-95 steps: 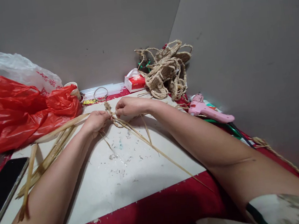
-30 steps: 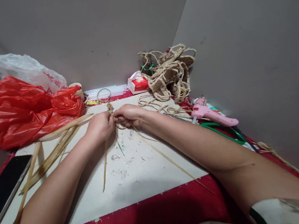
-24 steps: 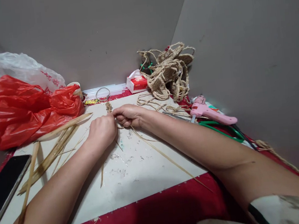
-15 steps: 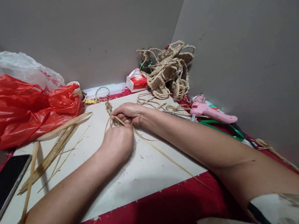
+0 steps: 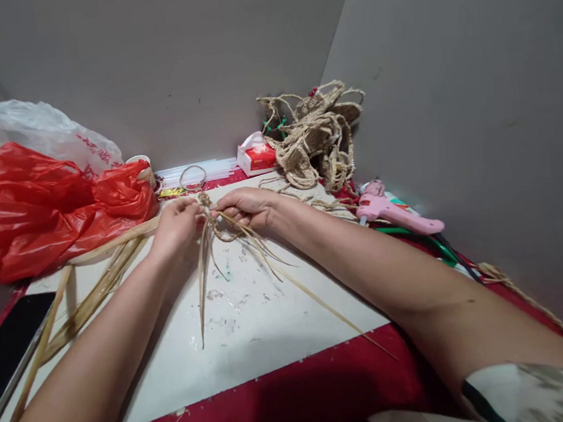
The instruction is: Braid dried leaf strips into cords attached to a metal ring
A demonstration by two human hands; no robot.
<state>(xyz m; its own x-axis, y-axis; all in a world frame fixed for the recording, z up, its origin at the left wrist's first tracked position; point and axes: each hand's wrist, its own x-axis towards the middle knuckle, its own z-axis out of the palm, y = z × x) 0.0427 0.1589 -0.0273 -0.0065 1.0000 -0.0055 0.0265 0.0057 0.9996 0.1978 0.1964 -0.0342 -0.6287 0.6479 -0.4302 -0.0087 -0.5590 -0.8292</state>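
A small braided straw piece (image 5: 204,200) lies near the far edge of the white board (image 5: 256,348), between my two hands. My left hand (image 5: 180,219) is closed at its left side, with the fingertips pinched against the braid. From the right, my right hand (image 5: 247,207) pinches straw strands (image 5: 235,222) close to the braid. Loose strand ends fan out toward me, one long strand (image 5: 321,299) reaching past the board's near edge. A shorter strand (image 5: 201,293) hangs down below my left hand. Exact finger contact at the braid is partly hidden.
Flat straw strips (image 5: 94,298) and a phone (image 5: 12,357) lie left, before a red plastic bag (image 5: 34,203). Behind are a paper cup (image 5: 140,165), clear sticks (image 5: 216,167) and a tissue pack (image 5: 257,156). Braided cord (image 5: 317,137) and a pink glue gun (image 5: 395,211) sit right.
My left hand has moved away from me and leftward, from in front of the right hand to the braid's left side. More loose strands now show. My right hand has barely shifted.
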